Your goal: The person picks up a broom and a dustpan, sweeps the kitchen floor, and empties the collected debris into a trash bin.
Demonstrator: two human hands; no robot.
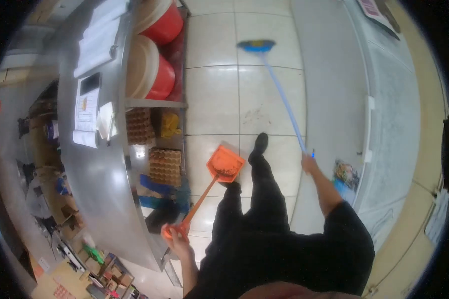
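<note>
My left hand [176, 238] grips the end of the long handle of an orange dustpan [225, 164], whose pan rests on the tiled floor just left of my leading foot [260, 142]. My right hand [309, 162] holds the pale blue handle of a broom [283, 94]. The broom's blue head [256, 46] reaches far ahead on the white floor tiles. Dark trousers and a dark sleeve fill the lower middle of the view.
A steel counter [92, 164] runs along the left, with papers and a phone on top. Its shelves hold red tubs with beige lids [152, 70] and egg trays [165, 166]. A white chest freezer [384, 124] stands along the right. Some dirt marks the tile [254, 115].
</note>
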